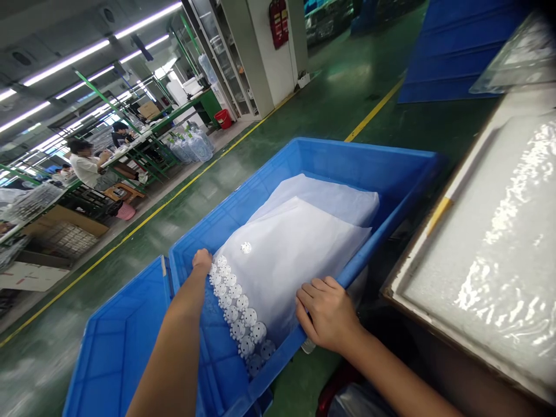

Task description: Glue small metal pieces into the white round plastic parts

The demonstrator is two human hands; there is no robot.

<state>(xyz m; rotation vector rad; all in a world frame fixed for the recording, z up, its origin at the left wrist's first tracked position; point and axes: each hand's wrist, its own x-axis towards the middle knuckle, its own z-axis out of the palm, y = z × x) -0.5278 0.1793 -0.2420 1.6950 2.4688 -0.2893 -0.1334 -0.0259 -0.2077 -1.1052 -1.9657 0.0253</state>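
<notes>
A blue plastic bin [365, 152] stands in front of me with white sheets [299, 243] in it. Along the left edge of the upper sheet are several rows of small round white pieces with dark holes [232, 314]. One more such piece [245, 248] rests on top of the sheet. My left hand [202, 259] is closed at the sheet's far left corner, inside the bin; its fingertips are hidden. At the bin's near rim, my right hand [328, 313] has its fingers curled over the sheet's near edge, its wrist over the rim.
Another blue bin [117, 336] adjoins on the left. To the right stands a box edge with plastic-covered foam [486, 243]. A blue panel [456, 52] is behind it. Yellow lines [174, 194] mark the green floor. People sit at workbenches [152, 130] far left.
</notes>
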